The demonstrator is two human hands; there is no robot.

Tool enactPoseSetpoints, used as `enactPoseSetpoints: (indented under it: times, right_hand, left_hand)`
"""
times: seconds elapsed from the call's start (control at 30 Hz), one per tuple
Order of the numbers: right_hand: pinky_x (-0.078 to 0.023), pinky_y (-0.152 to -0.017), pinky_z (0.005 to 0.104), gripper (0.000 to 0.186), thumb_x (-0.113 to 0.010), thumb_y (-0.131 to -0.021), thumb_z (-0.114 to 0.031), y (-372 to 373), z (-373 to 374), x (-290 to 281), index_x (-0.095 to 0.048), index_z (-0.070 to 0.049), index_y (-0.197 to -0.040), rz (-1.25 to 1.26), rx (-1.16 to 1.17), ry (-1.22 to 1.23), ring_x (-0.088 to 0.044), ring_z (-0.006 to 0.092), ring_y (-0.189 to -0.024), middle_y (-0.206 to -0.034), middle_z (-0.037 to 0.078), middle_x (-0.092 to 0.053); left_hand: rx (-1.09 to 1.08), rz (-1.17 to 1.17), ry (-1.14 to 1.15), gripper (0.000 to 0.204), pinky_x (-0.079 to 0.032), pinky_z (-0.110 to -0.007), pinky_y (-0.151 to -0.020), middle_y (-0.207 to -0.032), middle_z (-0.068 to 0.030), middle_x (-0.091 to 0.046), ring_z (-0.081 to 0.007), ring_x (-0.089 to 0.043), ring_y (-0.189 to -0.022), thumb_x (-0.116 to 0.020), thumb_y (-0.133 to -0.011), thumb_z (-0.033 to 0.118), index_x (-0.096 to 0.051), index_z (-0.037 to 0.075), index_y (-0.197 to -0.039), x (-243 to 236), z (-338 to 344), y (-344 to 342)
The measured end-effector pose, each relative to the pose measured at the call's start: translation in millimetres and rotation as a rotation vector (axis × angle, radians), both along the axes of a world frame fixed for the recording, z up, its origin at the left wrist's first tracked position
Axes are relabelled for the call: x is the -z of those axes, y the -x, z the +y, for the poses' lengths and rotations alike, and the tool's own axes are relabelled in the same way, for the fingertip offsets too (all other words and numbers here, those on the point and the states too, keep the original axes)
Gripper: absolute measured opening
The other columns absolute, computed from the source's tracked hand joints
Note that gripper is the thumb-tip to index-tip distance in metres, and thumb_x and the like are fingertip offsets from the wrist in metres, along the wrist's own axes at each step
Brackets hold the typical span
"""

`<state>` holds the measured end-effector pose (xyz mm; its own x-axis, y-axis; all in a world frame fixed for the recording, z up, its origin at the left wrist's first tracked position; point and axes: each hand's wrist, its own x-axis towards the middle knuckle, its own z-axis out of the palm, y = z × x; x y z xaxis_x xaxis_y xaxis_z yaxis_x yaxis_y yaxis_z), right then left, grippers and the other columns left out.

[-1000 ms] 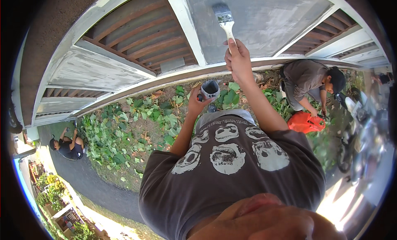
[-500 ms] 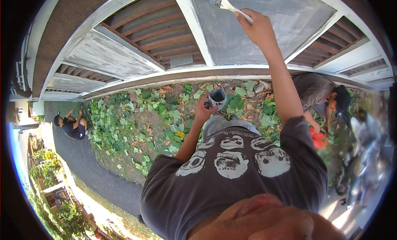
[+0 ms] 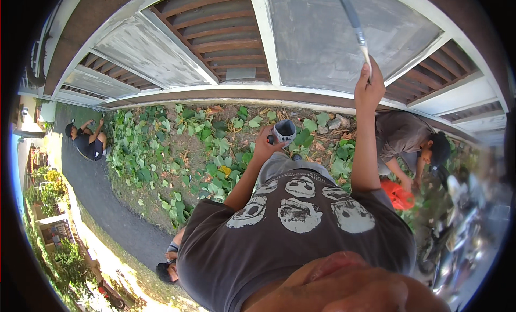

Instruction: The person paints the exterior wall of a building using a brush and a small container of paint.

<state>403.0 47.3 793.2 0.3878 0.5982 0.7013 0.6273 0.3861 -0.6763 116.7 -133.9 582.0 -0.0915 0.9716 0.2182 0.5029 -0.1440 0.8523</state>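
Observation:
My right hand is raised at the wall, closed around the pale handle of a paintbrush. The brush's grey bristles point up and slightly left over a grey panel streaked with uneven paint. Whether the tip touches the panel I cannot tell. Low in front of my body, my left hand grips a small cup with a pale rim and a dark inside. The fingers wrap its left side, next to a small dark round thing I cannot make out.
White frame bars and brown slats border the panel. Leafy plants cover the ground below. At right a person bends over a red bag-like thing. Another person squats by the dark path.
My right hand has moved right and down, and the brush has swung from pointing left to pointing upward. My left hand keeps the cup. Another person now shows at the lower left.

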Motion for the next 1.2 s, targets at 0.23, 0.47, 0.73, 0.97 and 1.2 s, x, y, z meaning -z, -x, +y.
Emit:
enactPoseSetpoints:
  times: [0.23,0.47,0.73,0.97,1.2]
  right_hand:
    - [-0.054,-0.066,0.0416,0.027,-0.071,-0.1,-0.031,36.2,52.2,1.9,-0.069,-0.012,-0.118,-0.331,-0.253,0.141,-0.07,0.0348,-0.078,-0.095,0.011,-0.071]
    - [-0.055,-0.065,0.0399,0.03,-0.07,-0.099,-0.035,37.1,117.2,-36.4,-0.071,-0.021,-0.125,-0.514,-0.273,-0.044,-0.07,0.0293,-0.079,-0.096,0.004,-0.072]
    - [-0.055,-0.066,0.0397,0.031,-0.069,-0.1,-0.036,29.2,141.4,-69.3,-0.071,-0.026,-0.13,-0.735,-0.243,0.004,-0.07,0.0286,-0.079,-0.093,0.004,-0.07]
    - [-0.056,-0.062,0.0438,0.03,-0.068,-0.099,-0.037,-5.7,107.9,-64.7,-0.072,-0.023,-0.126,-0.696,-0.034,0.147,-0.072,0.0337,-0.077,-0.092,0.008,-0.073]
    - [-0.054,-0.063,0.0407,0.024,-0.07,-0.1,-0.033,20.8,45.2,-40.3,-0.071,-0.015,-0.117,-0.331,-0.185,0.208,-0.072,0.0324,-0.074,-0.088,0.013,-0.074]
  left_hand:
    - [-0.012,-0.057,0.091,0.081,-0.054,-0.042,-0.092,-0.124,-0.0173,-0.064,-0.0337,-0.065,-0.111,-0.096,-0.068,0.018,-0.06,0.002,-0.139,1.3,-6.8,1.6]
    - [-0.019,-0.038,0.035,0.079,-0.055,-0.044,-0.087,-0.12,-0.0179,-0.064,-0.0352,-0.066,-0.108,-0.096,-0.067,0.017,-0.06,-0.001,-0.136,3.7,-17.8,0.9]
    - [-0.011,0.004,0.026,0.081,-0.056,-0.045,-0.086,-0.119,-0.0179,-0.064,-0.0364,-0.066,-0.108,-0.097,-0.066,0.02,-0.061,0.0,-0.135,16.6,-19.3,4.1]
    - [-0.04,-0.044,0.054,0.079,-0.056,-0.043,-0.088,-0.121,-0.0176,-0.062,-0.0356,-0.065,-0.11,-0.097,-0.067,0.02,-0.061,0.002,-0.135,10.7,-12.8,0.6]
    - [-0.035,-0.033,0.113,0.088,-0.054,-0.041,-0.094,-0.127,-0.0181,-0.063,-0.0332,-0.065,-0.114,-0.098,-0.067,0.023,-0.057,-0.002,-0.141,19.5,-12.8,6.6]
